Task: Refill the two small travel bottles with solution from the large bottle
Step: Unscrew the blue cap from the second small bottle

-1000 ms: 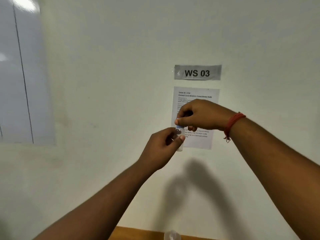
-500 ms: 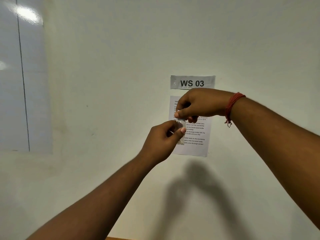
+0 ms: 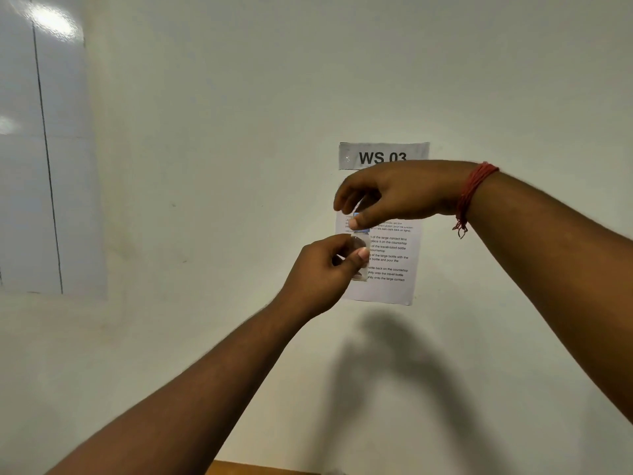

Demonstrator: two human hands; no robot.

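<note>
I hold a small clear travel bottle (image 3: pixel 359 269) up in front of the wall. My left hand (image 3: pixel 322 272) is wrapped around its body, so most of it is hidden. Directly above, my right hand (image 3: pixel 394 197) pinches the bottle's blue cap (image 3: pixel 361 223) between thumb and fingers. I cannot tell whether the cap is on the neck or just off it. The large bottle and the other travel bottle are out of sight.
A white wall fills the view, with a "WS 03" label (image 3: pixel 383 154) and a printed instruction sheet (image 3: pixel 390 265) behind my hands. A glossy whiteboard (image 3: pixel 44 149) hangs at the left. A strip of wooden countertop (image 3: pixel 246 469) shows at the bottom edge.
Both hands have stayed together on the bottle and cap while the view tilted up and back down. My right fingers have shifted on the cap, and the bottle top at the bottom edge is gone from view.
</note>
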